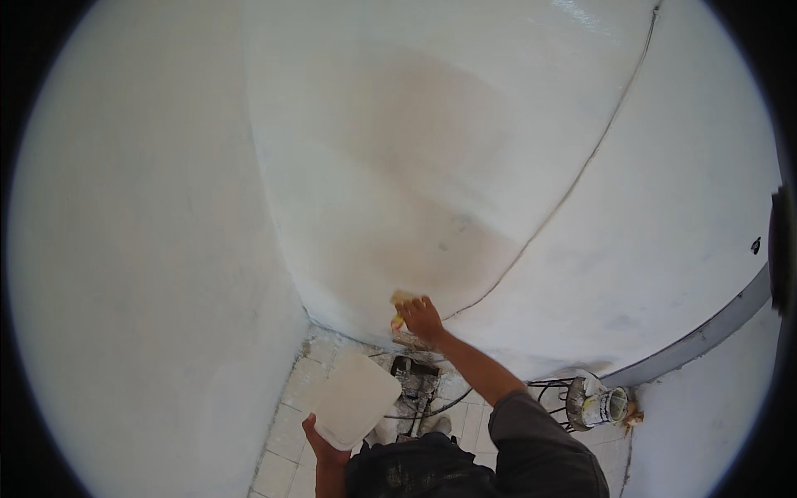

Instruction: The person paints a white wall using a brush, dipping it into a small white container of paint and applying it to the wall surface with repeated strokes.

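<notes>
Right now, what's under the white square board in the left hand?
Pale floor tiles show past the white square board. Left hand grips its lower edge; the floor directly beneath is covered.

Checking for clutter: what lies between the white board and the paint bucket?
In the head view, tiled floor and the right forearm lie between board and bucket.

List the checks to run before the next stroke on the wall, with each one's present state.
1. Right hand grips the yellow-handled tool: ok.
2. Tool's working edge flat on the white wall: cannot tell, too small.
3. Left hand supports the white square board from below: ok.
4. Material left on the board: cannot tell, its face looks plain white.
5. Tiled floor at the feet free of clutter: not ok, cable and debris lie there.
6. Bucket on its stand within reach: cannot tell.
</notes>
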Demonstrator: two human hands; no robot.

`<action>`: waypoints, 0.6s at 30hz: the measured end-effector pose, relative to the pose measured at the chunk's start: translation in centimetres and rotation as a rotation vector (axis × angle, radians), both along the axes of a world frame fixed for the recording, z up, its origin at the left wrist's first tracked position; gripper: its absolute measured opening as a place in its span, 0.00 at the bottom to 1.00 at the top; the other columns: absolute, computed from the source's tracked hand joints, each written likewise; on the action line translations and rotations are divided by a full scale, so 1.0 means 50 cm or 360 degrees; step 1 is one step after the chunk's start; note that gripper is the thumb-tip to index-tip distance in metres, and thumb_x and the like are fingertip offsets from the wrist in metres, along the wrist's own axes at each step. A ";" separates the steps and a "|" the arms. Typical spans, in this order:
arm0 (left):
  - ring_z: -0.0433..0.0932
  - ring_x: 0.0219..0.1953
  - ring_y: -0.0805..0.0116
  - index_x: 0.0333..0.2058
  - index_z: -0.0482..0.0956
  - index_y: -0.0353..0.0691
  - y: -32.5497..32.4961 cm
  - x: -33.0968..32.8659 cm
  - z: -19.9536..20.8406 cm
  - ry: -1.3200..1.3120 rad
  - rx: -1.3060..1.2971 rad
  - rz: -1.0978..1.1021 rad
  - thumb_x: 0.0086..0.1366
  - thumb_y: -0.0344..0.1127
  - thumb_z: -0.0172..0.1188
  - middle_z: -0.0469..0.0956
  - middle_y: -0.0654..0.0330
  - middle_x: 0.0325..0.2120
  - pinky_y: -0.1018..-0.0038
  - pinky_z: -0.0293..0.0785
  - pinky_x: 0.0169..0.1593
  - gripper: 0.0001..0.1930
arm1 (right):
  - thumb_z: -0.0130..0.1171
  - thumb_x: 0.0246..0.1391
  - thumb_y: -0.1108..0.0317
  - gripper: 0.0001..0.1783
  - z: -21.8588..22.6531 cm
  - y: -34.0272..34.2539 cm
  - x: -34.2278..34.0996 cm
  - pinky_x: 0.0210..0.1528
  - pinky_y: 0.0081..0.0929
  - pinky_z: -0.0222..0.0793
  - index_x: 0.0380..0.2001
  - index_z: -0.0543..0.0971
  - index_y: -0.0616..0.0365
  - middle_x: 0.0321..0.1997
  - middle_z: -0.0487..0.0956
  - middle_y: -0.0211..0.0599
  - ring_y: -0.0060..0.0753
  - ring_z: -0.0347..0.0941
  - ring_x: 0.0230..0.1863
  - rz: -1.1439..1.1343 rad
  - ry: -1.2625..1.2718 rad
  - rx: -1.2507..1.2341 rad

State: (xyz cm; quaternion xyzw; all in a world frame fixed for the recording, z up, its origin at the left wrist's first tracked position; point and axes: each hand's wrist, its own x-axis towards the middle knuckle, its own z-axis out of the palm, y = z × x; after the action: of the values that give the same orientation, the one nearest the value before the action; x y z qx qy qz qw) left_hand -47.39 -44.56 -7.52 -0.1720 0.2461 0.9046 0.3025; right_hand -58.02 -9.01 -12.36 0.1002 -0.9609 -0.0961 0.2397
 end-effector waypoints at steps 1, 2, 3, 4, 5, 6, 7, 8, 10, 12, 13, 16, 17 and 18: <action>0.70 0.52 0.53 0.58 0.60 0.41 -0.004 0.003 -0.011 -0.0016 -0.0027 0.0021 0.55 0.58 0.44 0.69 0.54 0.52 0.57 0.70 0.50 0.36 | 0.56 0.42 0.67 0.20 -0.030 0.000 0.010 0.48 0.40 0.63 0.43 0.75 0.49 0.36 0.74 0.30 0.34 0.71 0.41 0.0009 -0.0121 -0.0089; 0.70 0.52 0.52 0.58 0.60 0.41 -0.004 0.002 -0.013 -0.0033 -0.0054 0.0032 0.55 0.58 0.44 0.69 0.54 0.52 0.56 0.70 0.50 0.36 | 0.56 0.42 0.67 0.20 -0.038 0.011 0.006 0.47 0.40 0.63 0.43 0.75 0.48 0.37 0.75 0.30 0.34 0.71 0.41 -0.0011 -0.0145 -0.0157; 0.70 0.52 0.52 0.59 0.60 0.41 -0.005 0.004 -0.001 -0.0001 -0.0052 0.0025 0.55 0.58 0.44 0.69 0.55 0.52 0.55 0.70 0.50 0.37 | 0.57 0.41 0.67 0.20 -0.045 0.026 0.015 0.47 0.40 0.63 0.43 0.75 0.48 0.37 0.75 0.29 0.34 0.71 0.42 -0.0053 -0.0179 -0.0218; 0.72 0.50 0.50 0.58 0.60 0.44 -0.004 -0.002 -0.011 -0.0025 -0.0099 0.0017 0.54 0.61 0.43 0.69 0.55 0.52 0.51 0.71 0.43 0.37 | 0.57 0.41 0.68 0.20 -0.050 0.042 0.021 0.47 0.40 0.63 0.43 0.75 0.47 0.38 0.75 0.29 0.33 0.71 0.42 -0.0095 -0.0213 -0.0277; 0.73 0.48 0.49 0.58 0.61 0.46 -0.006 -0.012 -0.029 -0.0049 -0.0145 0.0010 0.54 0.63 0.42 0.70 0.55 0.51 0.47 0.73 0.36 0.37 | 0.59 0.39 0.68 0.21 -0.050 0.072 0.005 0.46 0.38 0.63 0.43 0.76 0.46 0.38 0.75 0.29 0.33 0.72 0.41 -0.0122 -0.0011 -0.0265; 0.74 0.45 0.47 0.57 0.62 0.48 -0.010 -0.008 -0.038 -0.0081 -0.0201 0.0004 0.53 0.65 0.40 0.70 0.55 0.50 0.42 0.74 0.30 0.38 | 0.60 0.37 0.68 0.22 -0.047 0.104 0.001 0.43 0.36 0.65 0.42 0.77 0.47 0.39 0.75 0.29 0.33 0.72 0.40 -0.0139 0.0124 -0.0356; 0.73 0.48 0.48 0.58 0.61 0.46 -0.013 -0.001 -0.026 -0.0087 -0.0171 -0.0009 0.54 0.63 0.41 0.70 0.54 0.51 0.46 0.72 0.36 0.37 | 0.61 0.37 0.69 0.22 0.007 0.109 -0.009 0.43 0.36 0.65 0.42 0.77 0.48 0.39 0.75 0.30 0.34 0.72 0.41 -0.0129 0.0189 -0.0445; 0.72 0.50 0.50 0.58 0.60 0.43 -0.014 0.002 -0.001 -0.0078 -0.0138 -0.0013 0.54 0.61 0.42 0.69 0.54 0.51 0.50 0.71 0.43 0.37 | 0.61 0.36 0.69 0.23 0.079 0.094 -0.009 0.42 0.35 0.65 0.42 0.77 0.49 0.38 0.75 0.31 0.34 0.72 0.41 -0.0110 0.0267 -0.0532; 0.70 0.52 0.51 0.59 0.60 0.41 -0.016 -0.009 0.010 -0.0026 -0.0092 -0.0017 0.55 0.59 0.43 0.69 0.53 0.52 0.53 0.70 0.49 0.37 | 0.61 0.36 0.70 0.22 0.144 0.079 0.014 0.42 0.36 0.65 0.41 0.77 0.50 0.38 0.75 0.32 0.35 0.72 0.42 -0.0051 0.0485 -0.0388; 0.70 0.52 0.51 0.59 0.60 0.41 -0.015 -0.011 -0.010 0.0002 -0.0072 -0.0015 0.55 0.59 0.43 0.69 0.53 0.52 0.52 0.70 0.49 0.37 | 0.61 0.37 0.70 0.21 0.188 0.072 0.029 0.42 0.37 0.65 0.41 0.77 0.51 0.38 0.75 0.33 0.36 0.72 0.43 -0.0034 0.0622 -0.0269; 0.71 0.50 0.49 0.58 0.60 0.43 -0.014 -0.013 -0.014 -0.0035 -0.0093 0.0002 0.54 0.61 0.42 0.69 0.53 0.51 0.49 0.72 0.42 0.37 | 0.61 0.37 0.70 0.21 0.198 0.065 0.036 0.42 0.37 0.65 0.41 0.77 0.50 0.38 0.75 0.33 0.37 0.72 0.44 -0.0039 0.0652 -0.0245; 0.73 0.46 0.46 0.58 0.59 0.47 -0.017 -0.014 -0.020 -0.0130 -0.0179 0.0043 0.53 0.65 0.40 0.69 0.55 0.51 0.44 0.75 0.30 0.39 | 0.58 0.40 0.69 0.19 0.136 0.061 0.039 0.43 0.38 0.64 0.41 0.77 0.49 0.40 0.75 0.33 0.37 0.71 0.45 -0.0049 0.0568 -0.0165; 0.73 0.46 0.45 0.59 0.59 0.47 -0.019 -0.007 -0.012 -0.0156 -0.0212 0.0056 0.53 0.65 0.40 0.69 0.54 0.51 0.43 0.75 0.30 0.39 | 0.58 0.40 0.68 0.18 0.085 0.063 0.043 0.43 0.38 0.65 0.41 0.77 0.49 0.40 0.75 0.33 0.37 0.71 0.45 -0.0076 0.0480 -0.0138; 0.73 0.47 0.45 0.59 0.59 0.47 -0.024 -0.010 -0.006 -0.0175 -0.0250 0.0064 0.52 0.65 0.40 0.69 0.54 0.51 0.43 0.75 0.30 0.39 | 0.57 0.41 0.68 0.18 0.034 0.062 0.043 0.43 0.38 0.65 0.40 0.77 0.49 0.40 0.74 0.33 0.37 0.70 0.45 -0.0108 0.0398 -0.0116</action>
State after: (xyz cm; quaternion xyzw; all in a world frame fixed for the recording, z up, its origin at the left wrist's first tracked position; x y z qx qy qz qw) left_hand -47.90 -45.78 -7.83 -0.2495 0.2958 0.8777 0.2828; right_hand -55.85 -5.91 -10.67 0.0462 -0.9292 -0.0809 0.3576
